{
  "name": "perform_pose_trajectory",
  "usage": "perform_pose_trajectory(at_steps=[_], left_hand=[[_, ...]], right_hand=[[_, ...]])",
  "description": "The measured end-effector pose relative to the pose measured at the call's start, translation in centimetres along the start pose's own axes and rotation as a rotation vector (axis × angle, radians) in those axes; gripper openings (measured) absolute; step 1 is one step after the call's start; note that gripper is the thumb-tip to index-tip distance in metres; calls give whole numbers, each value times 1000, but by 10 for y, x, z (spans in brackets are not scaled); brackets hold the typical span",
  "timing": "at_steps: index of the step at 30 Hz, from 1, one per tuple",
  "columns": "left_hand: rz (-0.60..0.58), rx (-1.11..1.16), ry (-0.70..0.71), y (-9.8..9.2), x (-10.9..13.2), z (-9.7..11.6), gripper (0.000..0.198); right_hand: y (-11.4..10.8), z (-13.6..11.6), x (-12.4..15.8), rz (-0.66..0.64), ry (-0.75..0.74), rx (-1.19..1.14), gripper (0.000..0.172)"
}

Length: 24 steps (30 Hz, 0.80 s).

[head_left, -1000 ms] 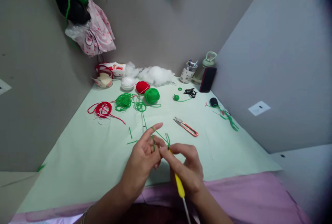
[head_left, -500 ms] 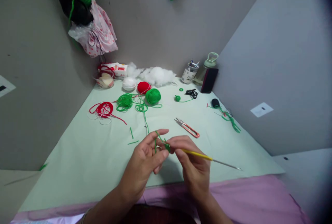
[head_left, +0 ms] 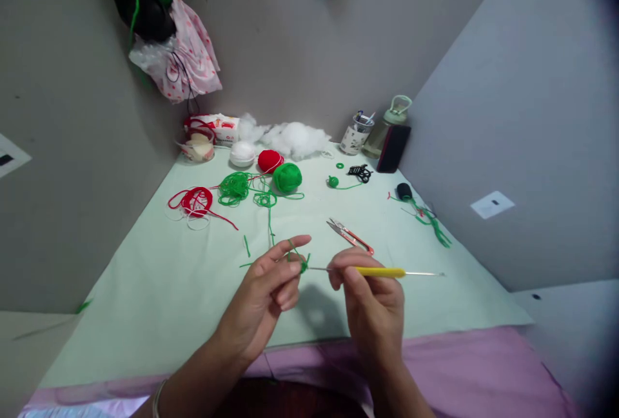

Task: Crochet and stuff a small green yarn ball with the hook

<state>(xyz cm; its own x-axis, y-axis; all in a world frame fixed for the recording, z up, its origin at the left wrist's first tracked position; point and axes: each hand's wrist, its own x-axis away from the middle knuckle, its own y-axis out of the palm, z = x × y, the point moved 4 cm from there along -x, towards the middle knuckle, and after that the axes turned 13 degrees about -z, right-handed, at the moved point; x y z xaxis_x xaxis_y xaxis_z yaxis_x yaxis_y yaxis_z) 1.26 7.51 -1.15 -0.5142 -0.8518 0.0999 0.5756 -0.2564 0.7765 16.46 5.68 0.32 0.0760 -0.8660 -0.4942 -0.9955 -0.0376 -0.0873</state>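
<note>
Between thumb and fingers, my left hand (head_left: pixel 265 292) pinches a small green crochet piece (head_left: pixel 304 266). Green yarn (head_left: pixel 271 224) runs from the table up over its raised index finger. My right hand (head_left: pixel 372 289) is closed around the yellow handle of a double-ended crochet hook (head_left: pixel 382 271). The hook's thin left end reaches the crochet piece; its other metal end points right. Just beyond my right hand lie thread snips (head_left: pixel 351 236) with orange handles. A ball of green yarn (head_left: pixel 287 178) sits farther back on the table.
Loose green yarn (head_left: pixel 235 188), a red yarn coil (head_left: pixel 197 202) and a red yarn ball (head_left: pixel 269 161) lie at the back left. White stuffing (head_left: pixel 300 140) rests against the wall. A pen cup (head_left: pixel 355 135), a bottle (head_left: pixel 380 134) and a phone (head_left: pixel 394 149) stand at the back right.
My right hand has moved right, away from my left, and the hook has swung nearly level. More of its left shaft now shows. My left fingers have closed further around the crochet piece.
</note>
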Motion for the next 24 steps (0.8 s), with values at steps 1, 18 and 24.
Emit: perform_pose_trajectory(at_steps=[1,18,24], left_hand=[[-10,-48,16,2,1,0,43],[41,-378,74,1,3,6,51],[-41,-124,-51,1,2,-3,63]], right_hand=[[2,0,-2,-31,7,-25,18],[8,-16,6,-182,-180,397,26],[16,-23,11,-217,-379,725,37]])
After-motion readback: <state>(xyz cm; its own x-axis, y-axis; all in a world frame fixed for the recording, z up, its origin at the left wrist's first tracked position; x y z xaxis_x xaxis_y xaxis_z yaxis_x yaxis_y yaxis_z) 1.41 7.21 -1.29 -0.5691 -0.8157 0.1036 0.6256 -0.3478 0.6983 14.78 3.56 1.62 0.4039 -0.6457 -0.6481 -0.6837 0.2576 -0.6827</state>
